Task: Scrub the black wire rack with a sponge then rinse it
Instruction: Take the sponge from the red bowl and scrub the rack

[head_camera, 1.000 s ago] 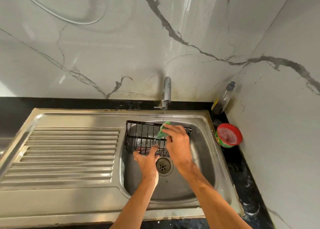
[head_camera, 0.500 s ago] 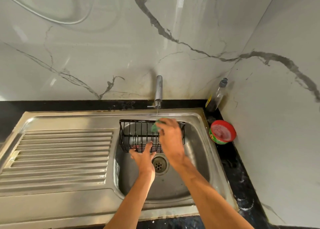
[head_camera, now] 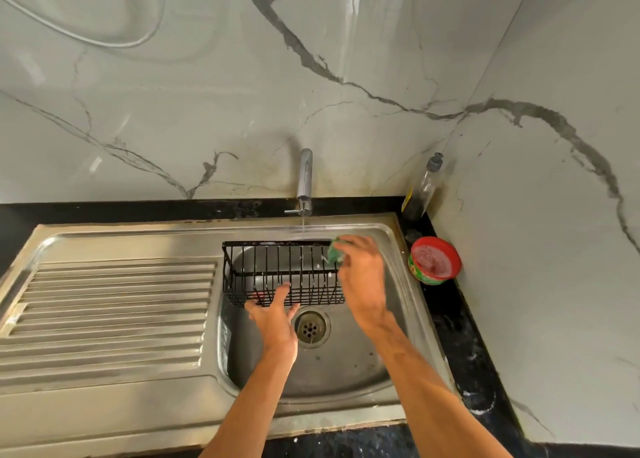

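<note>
Standing in the far half of the stainless steel sink basin (head_camera: 349, 374), the black wire rack (head_camera: 277, 274) has its open side up and its near lower edge just above the round metal drain (head_camera: 310, 326). Its right end is hidden behind the right hand (head_camera: 362, 281), which is smeared by motion blur, so the fingers cannot be told apart. That hand is curled around a green sponge (head_camera: 334, 253), only partly visible past the knuckles, and holds it against the rack's far right corner. The left hand (head_camera: 273, 315) lies spread against the rack's near lower edge, fingers fairly straight, one reaching up over the front wires; whether any fingertip hooks under the wires is hard to make out. A thin stream of water falls from the chrome faucet (head_camera: 304, 180) to the rack's back rim. To the left lies the ribbed steel draining board (head_camera: 110, 312). On the black stone counter (head_camera: 464, 346) to the right stand a red-rimmed round tub (head_camera: 434, 260) and, in the corner, a clear plastic bottle with a grey cap (head_camera: 420, 190); its label is unreadable.
</note>
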Demonstrator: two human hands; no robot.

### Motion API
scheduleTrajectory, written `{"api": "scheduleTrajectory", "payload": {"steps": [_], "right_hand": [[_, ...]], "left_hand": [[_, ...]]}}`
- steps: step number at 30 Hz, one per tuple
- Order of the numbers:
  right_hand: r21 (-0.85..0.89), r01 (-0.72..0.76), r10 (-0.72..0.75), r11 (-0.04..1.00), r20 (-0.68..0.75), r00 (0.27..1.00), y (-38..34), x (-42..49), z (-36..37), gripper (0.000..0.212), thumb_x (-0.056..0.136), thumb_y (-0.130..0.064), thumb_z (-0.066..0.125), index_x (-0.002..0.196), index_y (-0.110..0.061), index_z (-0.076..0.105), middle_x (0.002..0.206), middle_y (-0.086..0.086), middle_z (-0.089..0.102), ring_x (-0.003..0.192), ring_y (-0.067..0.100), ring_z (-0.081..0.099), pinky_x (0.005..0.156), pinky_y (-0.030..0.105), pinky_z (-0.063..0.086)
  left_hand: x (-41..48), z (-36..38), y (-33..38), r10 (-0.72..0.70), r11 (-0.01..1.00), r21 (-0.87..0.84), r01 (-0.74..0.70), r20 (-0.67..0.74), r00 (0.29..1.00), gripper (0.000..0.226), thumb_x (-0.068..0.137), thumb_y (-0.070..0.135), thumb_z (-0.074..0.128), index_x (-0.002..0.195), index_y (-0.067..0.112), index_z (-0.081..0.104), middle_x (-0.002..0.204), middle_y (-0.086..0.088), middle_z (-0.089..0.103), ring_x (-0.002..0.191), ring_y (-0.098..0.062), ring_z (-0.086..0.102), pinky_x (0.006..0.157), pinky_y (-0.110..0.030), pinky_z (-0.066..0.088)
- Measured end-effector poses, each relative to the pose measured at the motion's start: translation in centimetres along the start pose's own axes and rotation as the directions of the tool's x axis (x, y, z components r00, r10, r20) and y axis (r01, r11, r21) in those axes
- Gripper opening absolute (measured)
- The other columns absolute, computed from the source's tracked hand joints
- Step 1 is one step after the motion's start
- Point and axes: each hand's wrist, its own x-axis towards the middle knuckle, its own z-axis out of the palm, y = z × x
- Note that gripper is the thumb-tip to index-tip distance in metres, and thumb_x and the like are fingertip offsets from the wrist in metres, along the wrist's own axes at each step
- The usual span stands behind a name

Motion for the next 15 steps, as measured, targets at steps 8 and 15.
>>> {"api": "scheduleTrajectory", "payload": {"steps": [8,15], "right_hand": [[0.1,0.099,-0.103,0.99,0.033,0.994,-4.5,-0.3,2.5,0.04,0.072,0.022,0.066,0.096,-0.008,0.077,0.101,0.005,0.073,0.099,0.02,0.065,0.084,0.022,0.054],[0.161,0.28,-0.304,0.946,0.151,0.941,-9.8,0.2,5.2,0.04,0.072,0.02,0.068,0.097,-0.011,0.076,0.108,0.004,0.071,0.107,0.022,0.062,0.086,0.034,0.058]], "left_hand": [[-1.6,0.3,0.1,-0.001,0.988,0.155,-0.014,0.094,0.996,0.099,0.084,0.01,0.078,0.158,0.02,0.013,0.166,-0.012,0.005,0.131,-0.034,0.05,0.11,-0.059,0.042],[-2.0,-1.2,-0.1,-0.116,0.98,0.175,0.092,0.129,0.985,0.067,0.099,0.06,0.045,0.155,0.026,0.035,0.155,-0.02,0.039,0.14,-0.035,0.043,0.117,-0.054,0.035]]}}
